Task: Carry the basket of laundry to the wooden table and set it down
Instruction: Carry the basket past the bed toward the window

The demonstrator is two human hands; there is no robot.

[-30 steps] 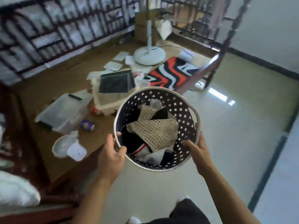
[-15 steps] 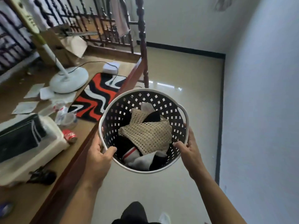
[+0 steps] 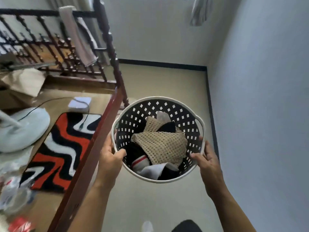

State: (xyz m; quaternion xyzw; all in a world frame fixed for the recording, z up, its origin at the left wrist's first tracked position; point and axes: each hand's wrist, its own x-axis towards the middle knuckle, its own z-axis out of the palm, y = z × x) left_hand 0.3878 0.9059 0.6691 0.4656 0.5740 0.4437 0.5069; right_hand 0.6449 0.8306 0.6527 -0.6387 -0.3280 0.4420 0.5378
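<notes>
Both hands, left (image 3: 109, 162) and right (image 3: 208, 162), grip basket (image 3: 182, 108) rim, table rail (image 3: 93, 148) just left, open floor (image 3: 167, 82) ahead.

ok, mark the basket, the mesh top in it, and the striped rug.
basket (image 3: 167, 104), head view, far inner wall.
mesh top (image 3: 160, 146), head view, middle of the beige knit.
striped rug (image 3: 61, 148), head view, orange band near its middle.

Bare floor (image 3: 158, 84) lies open ahead, hemmed by the wooden rail (image 3: 93, 153) left and wall (image 3: 267, 97) right.
</notes>
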